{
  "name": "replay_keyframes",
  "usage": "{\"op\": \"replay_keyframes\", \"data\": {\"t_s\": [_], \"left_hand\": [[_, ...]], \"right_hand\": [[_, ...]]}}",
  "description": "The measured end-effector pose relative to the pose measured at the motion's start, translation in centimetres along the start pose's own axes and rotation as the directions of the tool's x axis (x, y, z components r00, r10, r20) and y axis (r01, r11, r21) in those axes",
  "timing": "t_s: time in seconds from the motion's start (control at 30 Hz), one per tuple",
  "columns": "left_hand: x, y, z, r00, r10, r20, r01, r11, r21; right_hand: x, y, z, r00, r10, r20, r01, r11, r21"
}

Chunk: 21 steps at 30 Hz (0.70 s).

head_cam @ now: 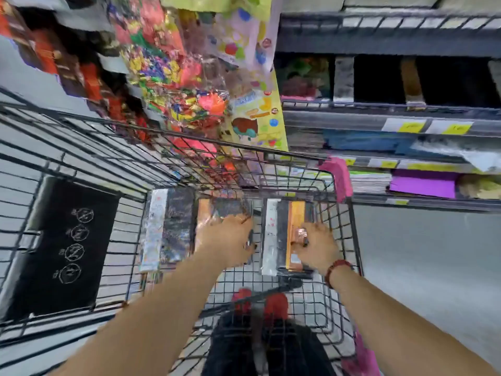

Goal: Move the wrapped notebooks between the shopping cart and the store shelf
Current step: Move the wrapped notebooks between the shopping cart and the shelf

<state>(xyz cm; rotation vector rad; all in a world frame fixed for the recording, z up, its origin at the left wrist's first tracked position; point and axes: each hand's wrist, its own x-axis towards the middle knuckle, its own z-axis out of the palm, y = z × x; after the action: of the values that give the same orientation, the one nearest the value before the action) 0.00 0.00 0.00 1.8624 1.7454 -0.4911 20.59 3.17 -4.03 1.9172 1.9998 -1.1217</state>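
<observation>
The store shelf stood on the right, the shopping cart just beside it. The wrapped notebooks lay side by side in the cart. The left hand held the middle pack, its fingers curled over the right edge. The right hand gripped the right pack, thumb on the cover. Lifted together, the slick wrap might slip, or a corner might snag on the cart's wires.
</observation>
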Motion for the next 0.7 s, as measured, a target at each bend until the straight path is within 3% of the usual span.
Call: {"op": "replay_keyframes", "data": {"t_s": [0.13, 0.37, 0.53, 0.63, 0.7], "left_hand": [[1.8, 0.0, 2.3, 0.999, 0.005, 0.044, -0.007, 0.999, 0.035], [4.9, -1.1, 7.8, 0.992, 0.014, 0.122, 0.029, 0.939, -0.344], [5.3, -1.4, 10.2, 0.995, -0.004, 0.098, 0.06, 0.811, -0.581], [4.6, -1.3, 10.2, 0.993, -0.018, 0.115, 0.094, 0.708, -0.7], [4.1, -1.2, 10.1, 0.993, -0.039, 0.112, 0.111, 0.632, -0.767]], "right_hand": [[1.9, 0.6, 2.8, 0.979, 0.164, -0.121, -0.157, 0.985, 0.07], [3.5, 0.7, 6.8, 0.932, 0.291, -0.217, -0.303, 0.953, -0.019], [3.4, 0.3, 7.8, 0.882, 0.302, -0.361, -0.289, 0.953, 0.093], [2.3, -0.5, 8.1, 0.853, 0.2, -0.482, -0.236, 0.972, -0.014], [1.4, -1.1, 7.8, 0.836, 0.169, -0.521, -0.165, 0.985, 0.055]]}}
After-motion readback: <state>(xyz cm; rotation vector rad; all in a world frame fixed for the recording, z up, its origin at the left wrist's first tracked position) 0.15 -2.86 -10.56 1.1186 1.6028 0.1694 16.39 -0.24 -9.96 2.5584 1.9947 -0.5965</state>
